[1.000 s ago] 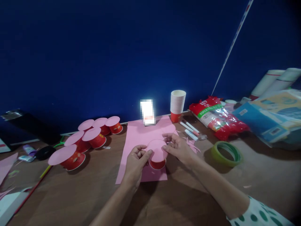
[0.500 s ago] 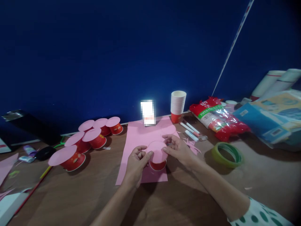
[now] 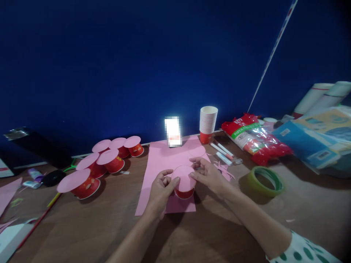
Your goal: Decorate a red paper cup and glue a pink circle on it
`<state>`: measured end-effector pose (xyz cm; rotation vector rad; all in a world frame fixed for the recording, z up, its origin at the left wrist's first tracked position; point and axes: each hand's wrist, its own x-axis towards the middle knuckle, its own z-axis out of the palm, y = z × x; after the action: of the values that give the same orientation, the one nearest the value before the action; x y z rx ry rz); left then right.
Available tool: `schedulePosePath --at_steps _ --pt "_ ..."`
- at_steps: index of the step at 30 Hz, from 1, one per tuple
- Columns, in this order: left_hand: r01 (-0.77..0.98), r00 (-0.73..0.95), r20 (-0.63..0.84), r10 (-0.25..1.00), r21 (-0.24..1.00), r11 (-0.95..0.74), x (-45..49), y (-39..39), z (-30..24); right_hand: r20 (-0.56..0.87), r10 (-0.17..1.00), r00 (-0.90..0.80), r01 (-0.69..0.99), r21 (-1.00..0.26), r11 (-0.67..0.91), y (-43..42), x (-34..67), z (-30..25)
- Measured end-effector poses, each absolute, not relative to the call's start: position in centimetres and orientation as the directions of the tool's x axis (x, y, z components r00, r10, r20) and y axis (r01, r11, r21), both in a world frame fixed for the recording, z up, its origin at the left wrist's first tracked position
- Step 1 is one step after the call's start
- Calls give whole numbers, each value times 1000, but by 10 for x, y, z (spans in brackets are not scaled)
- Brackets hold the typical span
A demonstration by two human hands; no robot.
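Observation:
A pink paper disc [image 3: 183,179] lies on the upturned base of a red paper cup [image 3: 184,194], which stands on a pink paper sheet [image 3: 157,162]. My left hand [image 3: 161,191] pinches the disc's left edge, thumb on top. From the right, my right hand [image 3: 207,175] holds the opposite edge between thumb and fingers. The fingertips under the disc are partly hidden. To the left stand several upturned red cups [image 3: 112,164], each topped with a pink disc.
Behind the sheet are a bright blurred screen [image 3: 173,131] and a stack of paper cups [image 3: 208,124]. At right lie pens [image 3: 223,157], a tape roll [image 3: 265,181], a red cup package [image 3: 255,137] and a blue-yellow pack [image 3: 309,135]. A red pencil [image 3: 40,221] lies at left.
Both hands stay at the disc's edges, with almost no motion. The whole view has shifted very slightly.

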<state>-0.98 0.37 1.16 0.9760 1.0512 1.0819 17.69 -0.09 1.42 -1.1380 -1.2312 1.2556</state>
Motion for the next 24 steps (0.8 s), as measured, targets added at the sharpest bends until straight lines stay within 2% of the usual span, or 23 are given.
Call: schedulePosePath --at_steps 15,24 --pt "-132 221 -194 956 965 227 -11 3 7 2 998 -62 -49 -999 -1 -2 176 15" --pt "-126 215 -202 956 964 232 -10 3 9 -16 998 -55 10 -1000 -16 -5 175 18"
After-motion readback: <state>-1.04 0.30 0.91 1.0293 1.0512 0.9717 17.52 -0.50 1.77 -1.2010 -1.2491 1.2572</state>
